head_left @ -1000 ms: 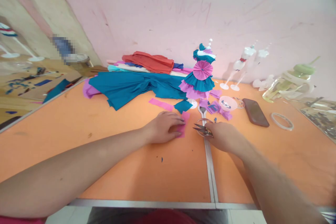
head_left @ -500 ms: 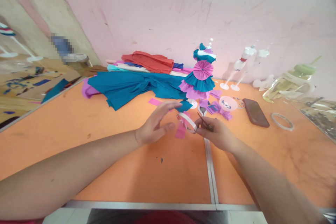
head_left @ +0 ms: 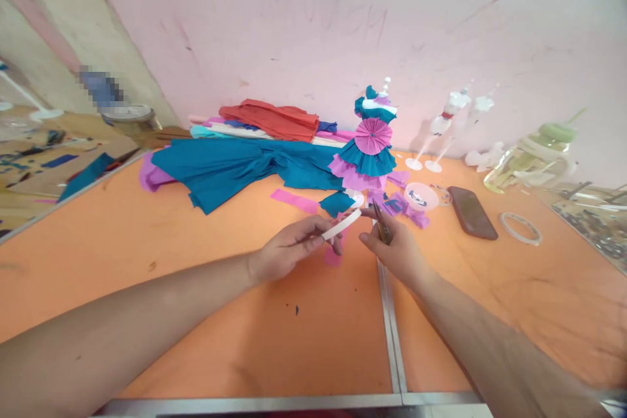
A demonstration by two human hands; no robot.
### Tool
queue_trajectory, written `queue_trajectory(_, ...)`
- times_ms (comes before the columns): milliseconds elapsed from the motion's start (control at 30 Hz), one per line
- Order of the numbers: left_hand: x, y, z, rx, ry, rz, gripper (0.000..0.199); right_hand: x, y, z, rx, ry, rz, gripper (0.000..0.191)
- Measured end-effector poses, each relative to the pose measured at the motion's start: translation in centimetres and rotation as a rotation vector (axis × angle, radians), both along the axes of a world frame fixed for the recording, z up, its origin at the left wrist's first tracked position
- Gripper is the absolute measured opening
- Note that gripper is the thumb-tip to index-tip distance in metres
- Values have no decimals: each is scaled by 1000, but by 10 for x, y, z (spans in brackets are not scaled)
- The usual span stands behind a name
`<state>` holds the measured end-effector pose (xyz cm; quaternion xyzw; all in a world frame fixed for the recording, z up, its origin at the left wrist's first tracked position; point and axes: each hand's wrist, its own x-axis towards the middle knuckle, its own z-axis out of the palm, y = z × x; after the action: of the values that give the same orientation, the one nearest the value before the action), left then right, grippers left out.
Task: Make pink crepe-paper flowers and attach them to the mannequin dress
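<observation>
My left hand is closed on a narrow roll of white tape, held tilted above the table. In my right hand is a pair of small dark scissors, tucked in the palm with the tips pointing up and away. The right index fingertip reaches to the far end of the roll; whether it touches cannot be made out. Beneath the hands lies a strip of pink crepe paper, partly hidden. A teal paper piece is just beyond the roll.
A small dress form in teal and pink ruffled paper stands behind the hands. Teal crepe paper spreads leftward. On the right are a pink bowl, a phone, another ring-shaped roll, bare dress forms and a jug.
The tape roll has passed from my right fingers to my left hand, which has closed on it. My right hand keeps the scissors, now tipped more upright. The view has shifted slightly.
</observation>
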<state>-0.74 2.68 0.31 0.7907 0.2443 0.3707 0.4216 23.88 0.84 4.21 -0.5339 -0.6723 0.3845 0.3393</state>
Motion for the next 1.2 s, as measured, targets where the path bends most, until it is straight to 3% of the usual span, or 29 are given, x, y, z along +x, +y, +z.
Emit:
queue_trajectory(133,1,-2,3,159,268,-40,33,1,-2,1,8,26,-6,35)
queue_trajectory(233,3,-2,6,339,360,-33,32,0,-5,1,35,20,29,37)
queue_trajectory(367,7,-4,6,410,461,31,27,-4,-10,2,104,24,63,40)
queue_trajectory(533,8,-5,-4,601,505,22,37,-6,-14,5,117,46,37,32)
queue_trajectory(633,5,-4,-8,746,495,66,28,-10,-18,3,124,23,76,22)
queue_trajectory(700,3,-2,-9,826,462,95,21,-12,-21,2,132,16,103,25)
queue_trajectory(767,1,-1,-8,839,427,133,17,-13,-23,2,120,44,109,40)
queue_trajectory(900,2,0,-6,783,378,123,28,-9,-22,4,89,56,124,68)
queue_trajectory(1100,5,-5,-4,756,454,78,24,-9,-20,4,77,56,182,65)
queue_trajectory(1200,5,-5,-6,817,490,92,21,-11,-22,0,91,46,195,60)
